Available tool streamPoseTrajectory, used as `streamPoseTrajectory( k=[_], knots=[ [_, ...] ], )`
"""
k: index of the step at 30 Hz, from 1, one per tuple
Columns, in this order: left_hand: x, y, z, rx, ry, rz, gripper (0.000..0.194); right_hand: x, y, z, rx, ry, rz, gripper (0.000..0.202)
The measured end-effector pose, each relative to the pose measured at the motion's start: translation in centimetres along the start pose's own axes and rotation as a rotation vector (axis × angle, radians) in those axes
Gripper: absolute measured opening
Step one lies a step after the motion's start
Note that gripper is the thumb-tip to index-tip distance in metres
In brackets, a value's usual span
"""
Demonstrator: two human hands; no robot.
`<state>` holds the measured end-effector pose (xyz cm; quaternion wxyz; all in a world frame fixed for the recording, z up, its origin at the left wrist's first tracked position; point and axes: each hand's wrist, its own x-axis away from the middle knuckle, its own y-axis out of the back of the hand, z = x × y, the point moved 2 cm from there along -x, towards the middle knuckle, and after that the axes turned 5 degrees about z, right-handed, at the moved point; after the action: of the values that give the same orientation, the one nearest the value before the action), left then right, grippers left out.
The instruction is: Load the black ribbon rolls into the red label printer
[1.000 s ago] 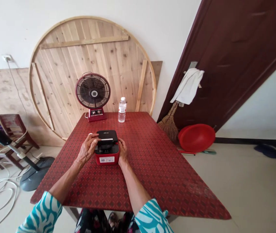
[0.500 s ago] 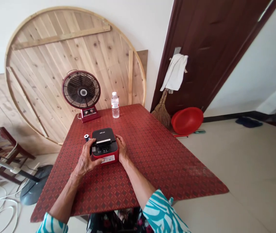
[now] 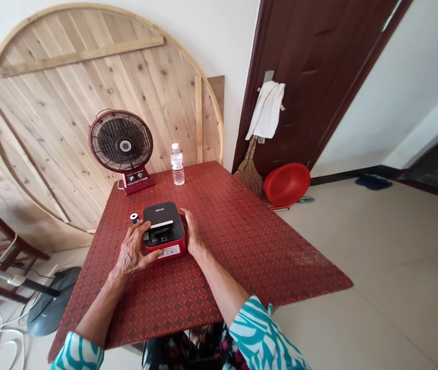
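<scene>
A small square printer (image 3: 161, 213), black on top with a red body, sits on the table before me. A white strip lies along the slot across its top, and a printed label (image 3: 169, 251) is on its front side. My left hand (image 3: 132, 251) is closed around the left side, with fingertips at the top edge and the thumb at the front by the label. Flat along the right side rests my right hand (image 3: 192, 231), its fingers pointing away from me, so the printer is held between both hands. Behind my left fingers stands a small dark roll (image 3: 134, 218) with a white end, partly hidden.
The table (image 3: 242, 246) has a red patterned cover. A red fan (image 3: 122, 146) and a water bottle (image 3: 178, 164) stand at its far end. A round wooden board (image 3: 68, 77) leans behind. A broom (image 3: 249, 172) and red basin (image 3: 286, 184) are by the door.
The view has shifted slightly, moving the scene left in the picture. Both hands stay at the printer's sides, with little change in their hold.
</scene>
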<state>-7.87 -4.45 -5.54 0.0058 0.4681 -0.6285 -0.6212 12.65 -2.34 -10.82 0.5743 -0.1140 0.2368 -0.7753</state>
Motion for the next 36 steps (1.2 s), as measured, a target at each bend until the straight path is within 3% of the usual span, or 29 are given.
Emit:
streamPoseTrajectory(
  k=[9, 13, 15, 19, 22, 25, 28, 33, 36],
  knots=[
    [0.0, -0.2, -0.6, 0.023, 0.032, -0.014, 0.077, 0.1, -0.6, 1.4, 0.000, -0.048, 0.085, 0.047],
    [0.7, 0.1, -0.1, 0.173, 0.069, 0.000, 0.084, 0.2, -0.4, 1.2, 0.038, -0.034, 0.076, 0.045],
    [1.0, 0.4, 1.2, 0.292, 0.153, -0.091, 0.079, 0.2, -0.3, 1.1, 0.042, -0.043, 0.065, 0.045],
    [1.3, 0.0, 5.4, 0.445, 0.474, -0.357, 0.068, 0.1, -0.2, 0.9, 0.029, -0.043, 0.056, 0.047],
    [1.2, -2.2, 8.3, 0.586, 0.602, -0.315, 0.078, 0.2, -0.2, 1.0, 0.044, -0.034, 0.047, 0.046],
    [1.1, -4.2, 9.5, 0.691, 0.703, -0.240, 0.083, 0.2, -0.3, 1.1, 0.059, -0.024, 0.048, 0.046],
    [1.0, -4.0, 8.7, 0.666, 0.706, -0.225, 0.077, 0.2, -0.4, 1.1, 0.039, -0.030, 0.057, 0.047],
    [0.0, -1.0, 4.4, 0.658, 0.567, -0.338, 0.058, 0.0, -0.4, 0.7, 0.023, -0.020, 0.045, 0.045],
    [-0.3, -0.1, 2.5, 0.776, 0.642, -0.361, 0.053, -0.2, -0.4, 0.5, 0.016, -0.002, 0.036, 0.044]
  ],
)
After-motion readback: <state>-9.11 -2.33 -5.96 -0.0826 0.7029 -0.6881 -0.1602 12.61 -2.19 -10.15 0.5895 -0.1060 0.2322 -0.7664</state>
